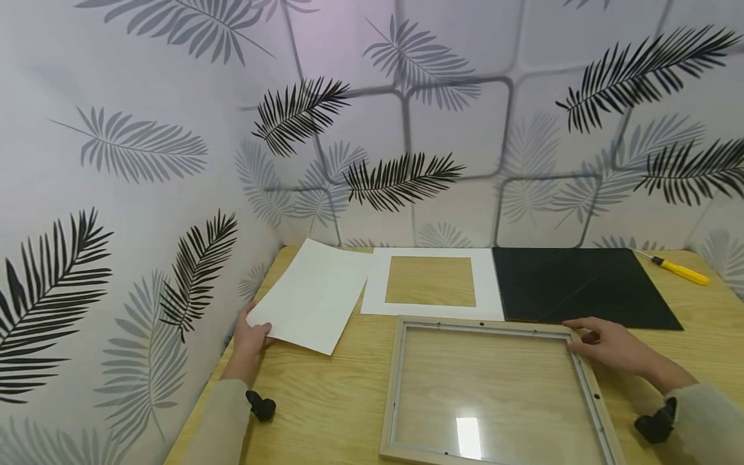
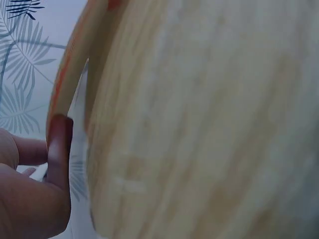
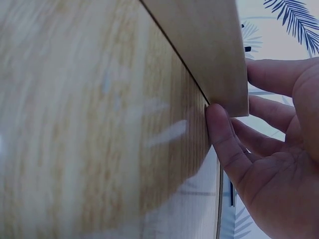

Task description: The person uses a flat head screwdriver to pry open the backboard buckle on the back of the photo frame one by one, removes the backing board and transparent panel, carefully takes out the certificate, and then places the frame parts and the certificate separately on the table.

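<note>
In the head view my left hand (image 1: pixel 250 339) pinches the near-left corner of a plain white sheet (image 1: pixel 314 294), which slants over the table's left side. The sheet's far right corner overlaps a white mat with a rectangular cut-out (image 1: pixel 490 284). At the right, my right hand (image 1: pixel 616 345) grips the far right corner of a light wood picture frame (image 1: pixel 392 387). The right wrist view shows the thumb (image 3: pixel 219 122) at the inner edge of the frame's wood (image 3: pixel 214 50), with other fingers against the outside. A clear pane in the frame reflects a light.
Beyond the frame, a black board (image 1: pixel 569 281) lies right of the mat. A yellow-handled screwdriver (image 1: pixel 686 272) rests at the table's far right. Patterned walls (image 1: pixel 174 129) border the wooden table (image 1: pixel 308 407) at the left and back.
</note>
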